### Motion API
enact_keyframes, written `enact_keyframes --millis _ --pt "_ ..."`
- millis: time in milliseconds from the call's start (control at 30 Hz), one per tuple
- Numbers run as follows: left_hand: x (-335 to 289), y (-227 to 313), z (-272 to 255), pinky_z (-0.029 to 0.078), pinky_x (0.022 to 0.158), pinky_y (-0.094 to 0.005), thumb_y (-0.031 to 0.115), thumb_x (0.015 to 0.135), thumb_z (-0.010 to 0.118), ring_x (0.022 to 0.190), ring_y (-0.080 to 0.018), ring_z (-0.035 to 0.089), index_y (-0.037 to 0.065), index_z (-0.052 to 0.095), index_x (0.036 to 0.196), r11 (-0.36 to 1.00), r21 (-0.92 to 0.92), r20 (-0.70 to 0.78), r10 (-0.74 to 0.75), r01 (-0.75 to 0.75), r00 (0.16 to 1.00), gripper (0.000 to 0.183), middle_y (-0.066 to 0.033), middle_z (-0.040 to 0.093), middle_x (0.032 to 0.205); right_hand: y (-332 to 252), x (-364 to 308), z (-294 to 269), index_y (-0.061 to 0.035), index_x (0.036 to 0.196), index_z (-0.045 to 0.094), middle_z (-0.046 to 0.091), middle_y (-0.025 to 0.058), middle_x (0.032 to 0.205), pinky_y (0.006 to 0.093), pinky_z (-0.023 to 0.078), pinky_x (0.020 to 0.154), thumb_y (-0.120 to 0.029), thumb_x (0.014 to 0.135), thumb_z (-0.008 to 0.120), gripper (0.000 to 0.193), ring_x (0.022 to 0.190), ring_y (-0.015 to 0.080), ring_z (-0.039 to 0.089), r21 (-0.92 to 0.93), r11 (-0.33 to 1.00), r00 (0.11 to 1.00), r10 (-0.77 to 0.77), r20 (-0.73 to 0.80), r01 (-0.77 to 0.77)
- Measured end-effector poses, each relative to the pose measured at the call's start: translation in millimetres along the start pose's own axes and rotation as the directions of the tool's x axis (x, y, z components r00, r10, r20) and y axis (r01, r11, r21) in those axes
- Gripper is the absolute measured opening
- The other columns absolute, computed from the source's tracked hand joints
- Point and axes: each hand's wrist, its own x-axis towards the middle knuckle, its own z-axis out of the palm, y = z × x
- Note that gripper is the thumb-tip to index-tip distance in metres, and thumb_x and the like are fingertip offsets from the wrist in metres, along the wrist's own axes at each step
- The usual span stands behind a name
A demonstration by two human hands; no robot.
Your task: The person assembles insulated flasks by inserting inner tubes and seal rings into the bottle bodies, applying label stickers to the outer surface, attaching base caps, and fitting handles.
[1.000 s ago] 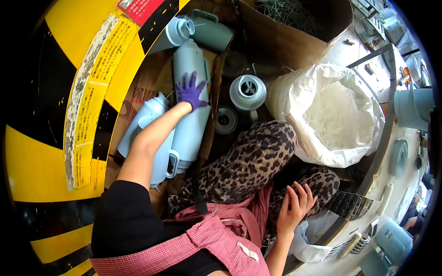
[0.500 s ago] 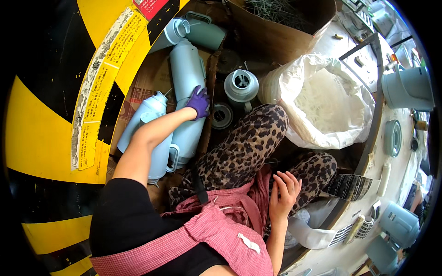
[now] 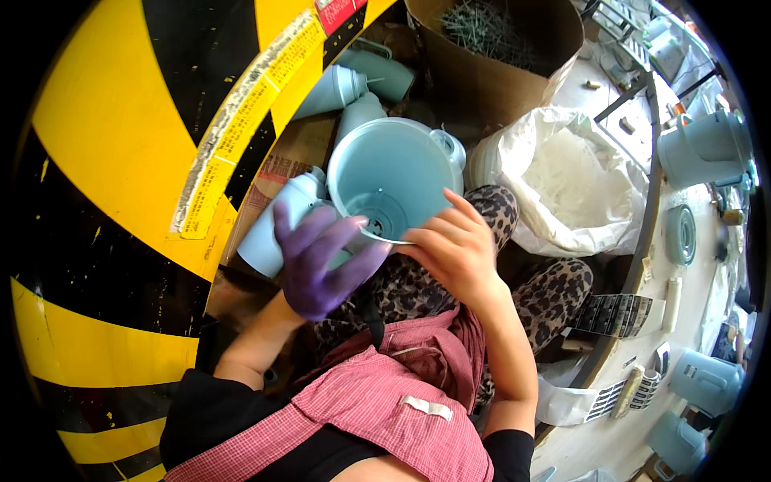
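At the blue container, hands half-curled, left hand blurred, grip unclear

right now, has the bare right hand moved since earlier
Yes: against the white sack, the right hand has moved up and left in the picture.

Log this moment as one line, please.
left hand: purple-gloved, at vessel's near rim | right hand: bare, same rim | pale-blue vessel: mouth toward camera | white sack: open, right of vessel
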Motion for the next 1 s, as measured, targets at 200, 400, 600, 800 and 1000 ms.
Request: enact_keyframes --millis 200,400,600,800,1000 --pt "10.0 41.1 37.1 0.012 0.129 -0.0448 0.003 0.079 0.062 0.159 -0.0347 0.018 0.000 0.008 0.164 0.552 -0.724 -0.086 -0.666 0.413 0.741 0.101 -0.0185 0.017 0.170 -26.5 -91.8 -93.6 -0.0045 0.096 0.066 0.069 0.0017 0.089 0.0344 0.056 0.079 -0.028 0.105 0.064 0.025 0.078 0.0138 0.065 0.648 0.700 0.255 0.714 -0.652 -0.302" --pt "70.5 3.3 72.4 0.024 0.126 -0.0444 0.037 0.087 0.071 0.153 -0.0269 0.031 0.001 0.031 0.161 -0.598 -0.802 0.278 -0.373 0.000 0.885 0.092 -0.0134 0.032 0.165 -57.0 -170.1 -80.0 -0.0030 0.112 0.069 0.073 0.0043 0.101 0.0321 0.055 0.073 -0.027 0.109 0.059 0.026 0.084 0.0127 0.067 0.933 0.228 -0.027 0.969 -0.245 -0.280" --pt "147.6 38.5 28.1 0.043 0.113 -0.0439 0.034 0.063 0.096 0.135 -0.0299 0.053 0.001 0.049 0.147 -0.302 -0.846 0.375 0.250 0.440 0.893 0.101 -0.0150 0.048 0.150 -118.0 -125.8 -142.1 0.0044 0.141 0.056 0.055 0.0180 0.144 0.0426 0.042 0.110 -0.052 0.096 0.070 0.073 0.131 0.0301 0.052 0.034 0.785 0.600 0.501 -0.623 -0.619" --pt "155.5 70.9 40.6 0.039 0.115 -0.0482 0.031 0.066 0.096 0.134 -0.0381 0.049 0.006 0.053 0.142 -0.012 -0.964 0.201 0.624 0.267 0.755 0.090 -0.0164 0.053 0.142 -135.3 -41.9 -162.9 -0.0079 0.112 0.074 0.059 0.0104 0.131 0.0523 0.040 0.113 -0.026 0.086 0.079 0.032 0.129 0.0341 0.053 -0.236 0.959 0.987 0.160 -0.003 -0.156" --pt "159.5 57.5 62.5 0.038 0.117 -0.0480 0.033 0.066 0.098 0.132 -0.0360 0.053 0.007 0.051 0.143 -0.051 -0.980 0.115 0.647 0.193 0.754 0.094 -0.0143 0.056 0.141 -127.7 -46.6 -146.3 -0.0028 0.106 0.072 0.070 0.0089 0.111 0.0462 0.048 0.112 -0.039 0.092 0.074 0.039 0.109 0.0243 0.068 -0.504 0.861 0.995 -0.025 0.095 0.069"
